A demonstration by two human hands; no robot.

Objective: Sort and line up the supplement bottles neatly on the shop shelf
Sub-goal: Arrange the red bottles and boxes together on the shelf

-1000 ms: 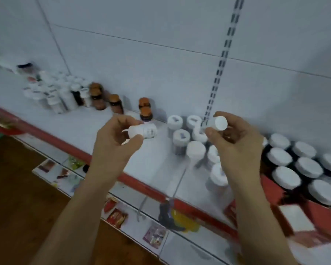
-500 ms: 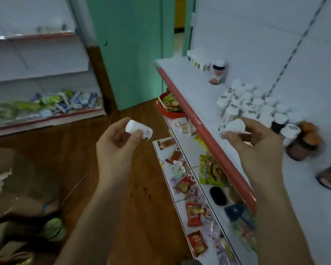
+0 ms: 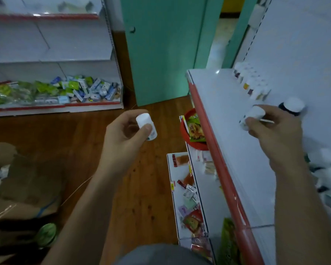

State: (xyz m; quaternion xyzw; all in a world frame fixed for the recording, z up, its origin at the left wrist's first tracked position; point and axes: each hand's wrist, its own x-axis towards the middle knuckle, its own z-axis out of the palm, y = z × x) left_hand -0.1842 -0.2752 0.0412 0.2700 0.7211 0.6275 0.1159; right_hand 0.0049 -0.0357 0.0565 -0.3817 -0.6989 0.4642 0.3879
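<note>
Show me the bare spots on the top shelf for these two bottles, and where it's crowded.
Free: the shelf strip between the red edge and the far bottle row at the back wall; also the stretch beside the red edge, nearer than the right hand. Crowded: the white-capped cluster by the wall, and around the dark bottle.

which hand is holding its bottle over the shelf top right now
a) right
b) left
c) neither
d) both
a: the right hand grips the right bottle above the white shelf, while the left hand grips the left bottle out over the wooden floor.
</note>
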